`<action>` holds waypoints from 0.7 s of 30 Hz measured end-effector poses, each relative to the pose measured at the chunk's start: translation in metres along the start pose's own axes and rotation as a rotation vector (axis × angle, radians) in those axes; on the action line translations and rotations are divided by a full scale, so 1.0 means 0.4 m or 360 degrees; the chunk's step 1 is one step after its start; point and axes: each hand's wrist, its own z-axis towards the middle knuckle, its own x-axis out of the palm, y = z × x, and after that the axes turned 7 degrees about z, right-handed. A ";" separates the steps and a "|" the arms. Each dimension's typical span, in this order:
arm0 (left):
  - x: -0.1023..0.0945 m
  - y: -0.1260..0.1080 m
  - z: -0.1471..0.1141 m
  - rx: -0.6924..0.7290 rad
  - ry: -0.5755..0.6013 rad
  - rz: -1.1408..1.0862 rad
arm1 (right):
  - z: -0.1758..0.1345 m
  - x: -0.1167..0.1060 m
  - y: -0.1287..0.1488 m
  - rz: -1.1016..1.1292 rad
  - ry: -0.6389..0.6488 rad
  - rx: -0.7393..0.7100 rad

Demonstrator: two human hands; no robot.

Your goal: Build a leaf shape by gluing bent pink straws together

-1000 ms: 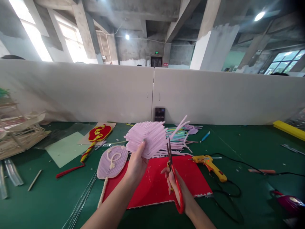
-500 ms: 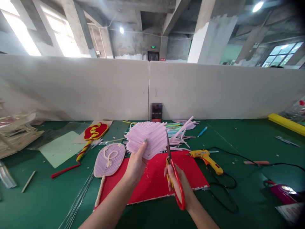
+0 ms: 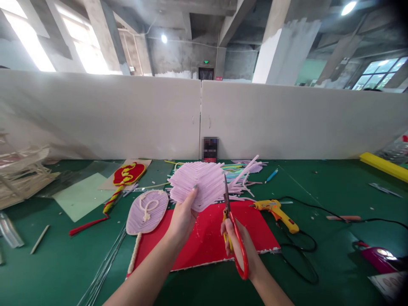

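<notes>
Between the thumb and fingers of my left hand (image 3: 186, 216) is a lilac fan-shaped panel (image 3: 199, 185) made of pipe cleaners laid side by side. My right hand (image 3: 244, 238) grips red-handled scissors (image 3: 242, 259), their dark blades pointing up beside the panel's right edge. Something with yellow handles (image 3: 225, 216) also shows in the right hand, partly hidden by the fingers. Under both hands lies a red board (image 3: 210, 242). A finished-looking lilac fan (image 3: 147, 212) with a cream braided handle rests left of my left hand.
Loose pastel pipe cleaners (image 3: 245, 174) lie behind the panel. A yellow glue gun (image 3: 280, 212) with a black cord sits to the right. Left are a red and yellow fan (image 3: 129, 173), a pale green sheet (image 3: 81, 197) and thin wires (image 3: 103, 267). A white partition (image 3: 127, 114) stands behind.
The whole view has shifted very slightly. Both hands, the panel and the scissors keep nearly the same positions.
</notes>
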 end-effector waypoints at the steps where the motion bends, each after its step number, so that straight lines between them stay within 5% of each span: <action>1: 0.000 0.000 0.000 -0.0004 0.0000 0.0001 | 0.000 0.000 0.000 0.0005 0.0001 0.0014; 21: 0.008 0.000 -0.006 -0.0014 -0.0061 0.0059 | 0.002 0.002 -0.001 0.0028 -0.0108 0.0058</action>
